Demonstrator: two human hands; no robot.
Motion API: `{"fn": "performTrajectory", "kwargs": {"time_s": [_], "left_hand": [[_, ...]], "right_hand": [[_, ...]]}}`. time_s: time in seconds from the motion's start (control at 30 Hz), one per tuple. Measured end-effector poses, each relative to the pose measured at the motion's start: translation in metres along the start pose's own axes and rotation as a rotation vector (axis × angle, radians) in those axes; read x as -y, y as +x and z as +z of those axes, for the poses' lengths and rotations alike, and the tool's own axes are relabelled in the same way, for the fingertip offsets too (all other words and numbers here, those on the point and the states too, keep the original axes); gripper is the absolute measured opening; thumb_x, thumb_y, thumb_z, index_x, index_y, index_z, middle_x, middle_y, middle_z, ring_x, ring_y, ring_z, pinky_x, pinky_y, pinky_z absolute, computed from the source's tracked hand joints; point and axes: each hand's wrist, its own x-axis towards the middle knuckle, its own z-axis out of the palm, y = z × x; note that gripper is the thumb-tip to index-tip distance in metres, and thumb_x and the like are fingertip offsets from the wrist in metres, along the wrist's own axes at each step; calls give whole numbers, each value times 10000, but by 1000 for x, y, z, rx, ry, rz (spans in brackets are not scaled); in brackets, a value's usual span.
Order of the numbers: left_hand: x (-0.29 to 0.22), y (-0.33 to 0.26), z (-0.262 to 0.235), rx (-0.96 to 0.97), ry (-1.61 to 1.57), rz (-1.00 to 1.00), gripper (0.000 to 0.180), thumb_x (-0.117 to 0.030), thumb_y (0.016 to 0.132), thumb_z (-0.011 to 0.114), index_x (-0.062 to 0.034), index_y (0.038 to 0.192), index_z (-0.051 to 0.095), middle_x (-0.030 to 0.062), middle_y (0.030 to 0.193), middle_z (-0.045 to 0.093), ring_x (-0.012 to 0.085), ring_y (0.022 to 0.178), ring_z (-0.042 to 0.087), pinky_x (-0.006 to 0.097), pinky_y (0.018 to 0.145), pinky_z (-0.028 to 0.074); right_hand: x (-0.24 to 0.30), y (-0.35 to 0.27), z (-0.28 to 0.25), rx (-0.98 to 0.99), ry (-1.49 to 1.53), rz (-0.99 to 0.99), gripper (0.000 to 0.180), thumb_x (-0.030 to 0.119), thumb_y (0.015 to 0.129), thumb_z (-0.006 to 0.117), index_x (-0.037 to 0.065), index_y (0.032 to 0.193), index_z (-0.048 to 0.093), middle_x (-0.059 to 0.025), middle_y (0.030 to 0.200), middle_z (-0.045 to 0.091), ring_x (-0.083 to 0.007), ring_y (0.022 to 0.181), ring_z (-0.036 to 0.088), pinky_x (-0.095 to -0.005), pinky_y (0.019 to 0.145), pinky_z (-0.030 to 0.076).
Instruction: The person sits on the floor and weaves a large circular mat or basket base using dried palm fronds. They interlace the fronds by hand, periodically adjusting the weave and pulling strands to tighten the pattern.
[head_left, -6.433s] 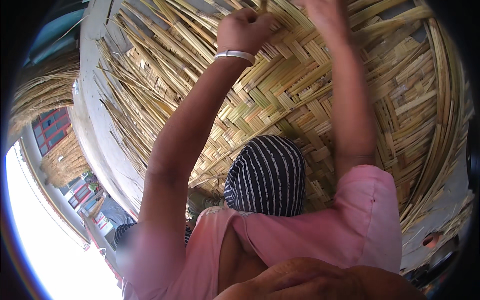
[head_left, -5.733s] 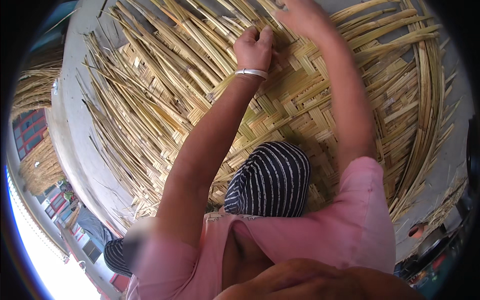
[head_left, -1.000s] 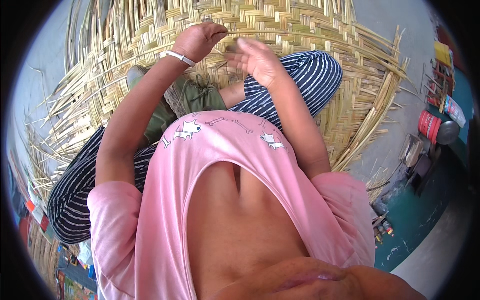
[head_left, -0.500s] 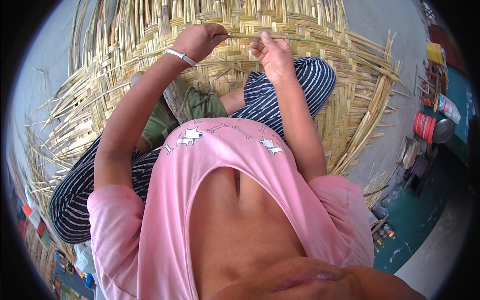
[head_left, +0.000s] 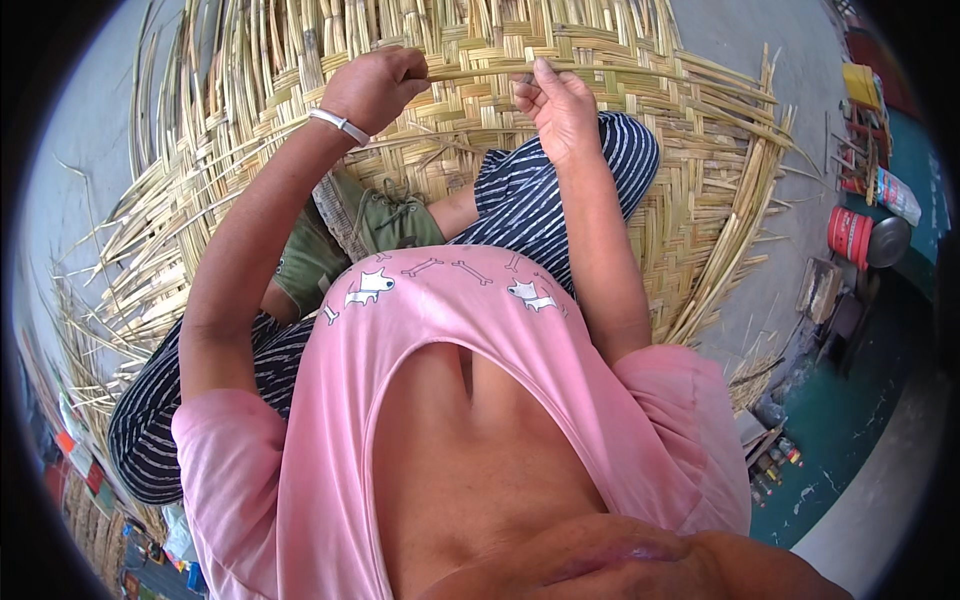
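A large half-woven mat of split reed strips [head_left: 690, 215] spreads under and in front of my crossed legs. Above its weave, one long yellow-green reed strip [head_left: 475, 73] runs almost level between my hands. My left hand [head_left: 375, 90], with a pale band at the wrist, is closed on the strip at its left part. Farther right, my right hand [head_left: 562, 112] pinches the same strip between thumb and fingers, palm partly turned up. Toward the right the strip carries on over the mat. Loose, unwoven strip ends [head_left: 165, 225] fan out at the left.
On the right stand a red tin [head_left: 850, 237] with a dark round lid beside it, a yellow container [head_left: 862, 86] and a wooden block [head_left: 820, 290]. My green shoe [head_left: 395, 215] and striped trouser leg [head_left: 630, 165] rest on the mat. Grey floor [head_left: 735, 35] surrounds it.
My left hand has shifted left and my right hand slightly right, so more of the reed strip shows between them. Both still hold it.
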Motion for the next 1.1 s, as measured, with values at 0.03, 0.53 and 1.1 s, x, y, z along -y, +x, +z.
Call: {"fn": "performTrajectory", "kwargs": {"time_s": [0.03,0.53,1.1], "left_hand": [[-3,0,-4,22,10,8,173,-222,917,725,-69,997,713,113,935,721,308,825,705,410,743,561],[-12,15,-22,223,-210,-68,221,-228,931,725,-10,954,693,75,747,716,160,647,668,319,633,544],[-22,21,11,453,-435,-274,287,-259,928,743,2,1047,742,73,791,726,127,684,670,305,642,549]], "right_hand": [[-1,-1,0,-2,2,-2,194,214,967,748,48,1023,665,-123,945,736,-179,820,716,-311,723,606],[2,-7,1,160,-8,-75,169,213,945,775,78,979,681,-78,885,724,-188,803,737,-327,705,623],[0,-4,2,-131,-116,-70,307,263,925,800,44,1017,605,-58,816,654,-143,660,667,-300,600,584]]}}
